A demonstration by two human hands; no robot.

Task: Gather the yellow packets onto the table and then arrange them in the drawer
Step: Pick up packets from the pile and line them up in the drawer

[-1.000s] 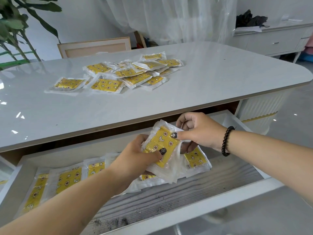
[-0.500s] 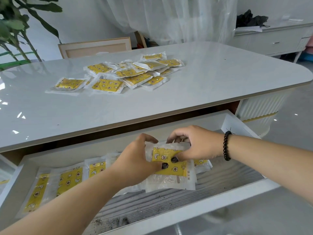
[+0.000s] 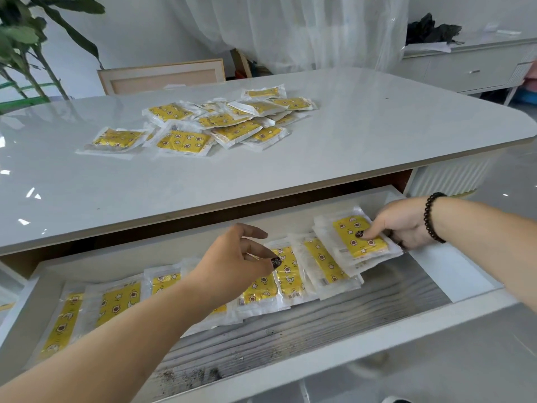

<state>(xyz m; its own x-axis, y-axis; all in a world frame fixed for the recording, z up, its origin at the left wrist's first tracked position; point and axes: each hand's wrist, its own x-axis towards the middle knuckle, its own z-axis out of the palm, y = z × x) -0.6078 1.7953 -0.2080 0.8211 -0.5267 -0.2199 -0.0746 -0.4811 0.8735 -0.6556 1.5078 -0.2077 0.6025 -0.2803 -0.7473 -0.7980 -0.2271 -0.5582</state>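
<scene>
a row of yellow packets (image 3: 122, 301) lies overlapping along the back of the open drawer (image 3: 334, 347), from its left end toward the right. the left hand (image 3: 232, 266) hangs over the middle of this row, fingers loosely curled, holding nothing. at the right end the right hand (image 3: 404, 225) pinches the last packet (image 3: 359, 238), thumb on top and fingers under it. on the table (image 3: 377, 132) behind, a loose pile of packets (image 3: 209, 123) lies left of centre

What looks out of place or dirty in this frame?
Dark specks of debris are scattered over the drawer floor near its front edge, close to the row of yellow packets. Nothing else stands out.
</scene>
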